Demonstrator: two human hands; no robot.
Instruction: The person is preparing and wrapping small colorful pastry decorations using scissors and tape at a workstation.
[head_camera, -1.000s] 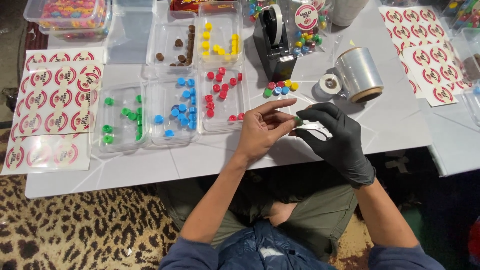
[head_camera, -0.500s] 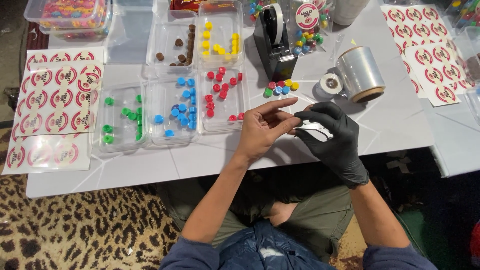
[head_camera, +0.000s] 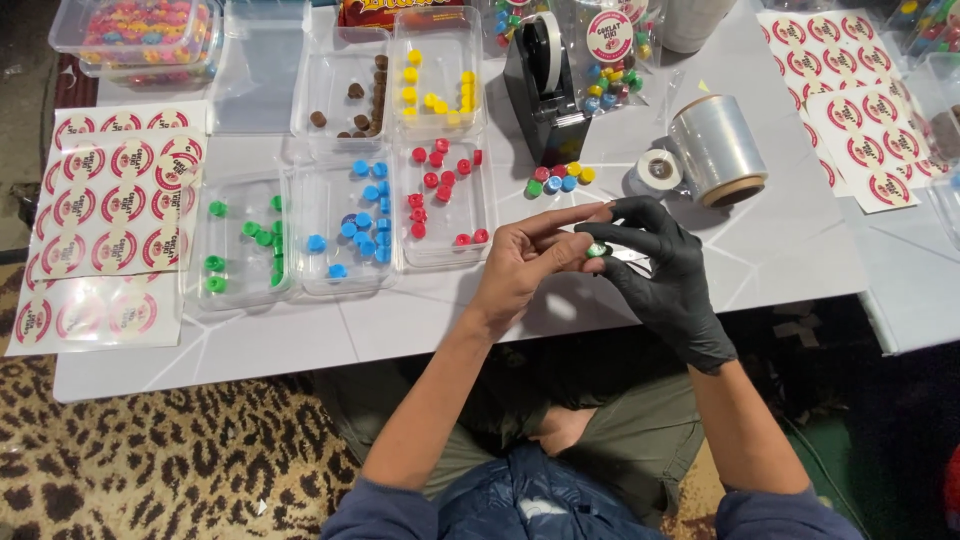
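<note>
Mid-frame, the bare left hand (head_camera: 525, 262) and black-gloved right hand (head_camera: 660, 262) pinch one small green candy (head_camera: 596, 250) between curled fingertips, above the white table (head_camera: 780, 250). Looks like the wrapping step; next probably needs a steady grip.

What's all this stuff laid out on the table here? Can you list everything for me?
table: one, white, under everything
clear trays: six, holding brown, yellow, green, blue and red caps, centre left
loose caps: small mixed pile, beside dispenser
tape dispenser: one, black, top centre
film roll: one, clear, right
sticker sheets: several, red-white rounds, both sides
candy tub: multicoloured, top left
green cap: one, between fingertips
left hand: bare
right hand: black glove
</note>
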